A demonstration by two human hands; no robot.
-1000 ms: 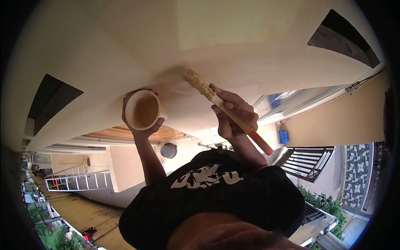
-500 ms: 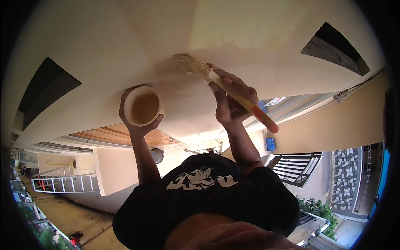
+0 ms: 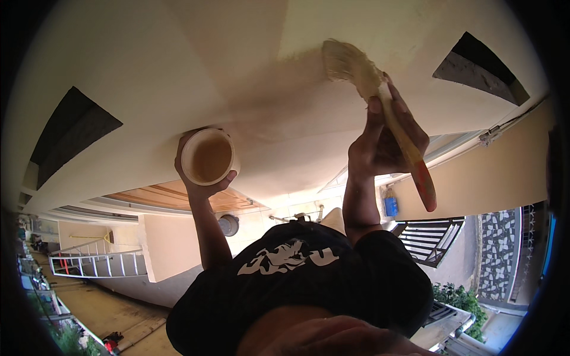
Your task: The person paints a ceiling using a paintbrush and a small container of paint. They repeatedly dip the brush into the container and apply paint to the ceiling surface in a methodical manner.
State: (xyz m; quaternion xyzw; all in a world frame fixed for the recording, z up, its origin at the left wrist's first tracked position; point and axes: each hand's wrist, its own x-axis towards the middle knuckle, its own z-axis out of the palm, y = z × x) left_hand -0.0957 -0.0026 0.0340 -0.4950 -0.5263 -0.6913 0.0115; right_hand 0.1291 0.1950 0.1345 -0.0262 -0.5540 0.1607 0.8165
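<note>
In my left hand point(image 3: 202, 188) is a round, cream-coloured tub point(image 3: 208, 156) with tan paint inside; the fingers wrap its side and the thumb lies along the rim. My right hand point(image 3: 389, 133) grips a paintbrush point(image 3: 409, 148) by its wooden handle, whose end is red. The paint-coated bristles point(image 3: 351, 62) bend against the cream wall point(image 3: 261, 77), at the lower part of a paler, yellowish patch point(image 3: 338, 21). Darker, wet-looking paint spreads across the wall between the tub and the brush.
Dark openings cut the wall at left point(image 3: 71, 133) and right point(image 3: 481, 68). A metal ladder point(image 3: 98, 266) is at the lower left. A grey bucket point(image 3: 228, 225), a blue container point(image 3: 390, 206) and a black metal gate point(image 3: 428, 237) are behind me.
My right hand has swept the brush right and upward along the wall, toward the yellowish patch. My left hand with the tub has hardly shifted.
</note>
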